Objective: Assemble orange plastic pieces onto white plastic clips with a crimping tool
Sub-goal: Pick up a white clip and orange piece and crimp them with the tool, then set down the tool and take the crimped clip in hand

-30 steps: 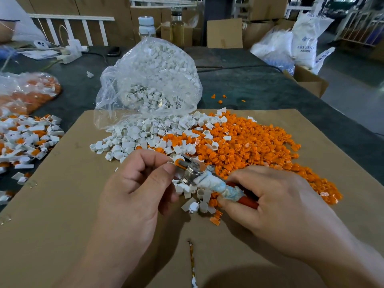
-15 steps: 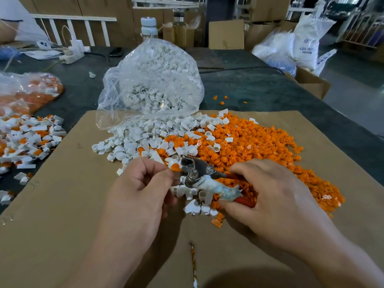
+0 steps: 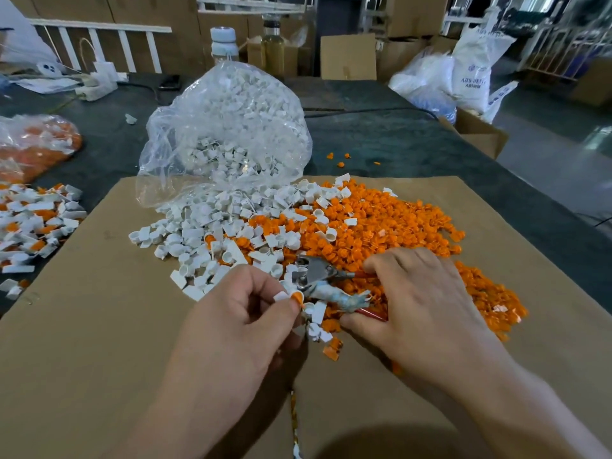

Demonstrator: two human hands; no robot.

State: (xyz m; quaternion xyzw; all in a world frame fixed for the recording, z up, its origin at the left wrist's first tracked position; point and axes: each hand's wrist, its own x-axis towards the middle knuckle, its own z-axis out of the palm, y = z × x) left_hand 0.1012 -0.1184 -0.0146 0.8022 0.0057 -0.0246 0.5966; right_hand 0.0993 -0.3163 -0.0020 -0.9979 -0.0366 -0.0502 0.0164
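On the near middle of the flat brown cardboard sheet (image 3: 82,342) that is covering the dark desk (image 3: 381,140), the left hand (image 3: 238,326) is pinching a small white plastic clip with an orange plastic piece in it (image 3: 291,297) between thumb and fingertips, just beside the head of the metal crimping tool with red handles (image 3: 318,276). The right hand (image 3: 424,306) is closing around the handles of this tool — the fingers are wrapping over the upper handle and the thumb is lying under the lower one, which is bound with pale tape. The tool jaws are pointing to the left; whether they are open I cannot tell.

Behind the hands, a heap of loose orange plastic pieces (image 3: 390,226) is spreading toward the right edge of the cardboard, and a heap of loose white plastic clips (image 3: 212,226) is lying to the left of it, the two mixing in the middle. A clear plastic bag full of white clips (image 3: 228,127) is standing at the far edge of the cardboard. At the left edge of the desk a pile of assembled white-and-orange clips (image 3: 33,223) is lying — it is well apart from the hands.
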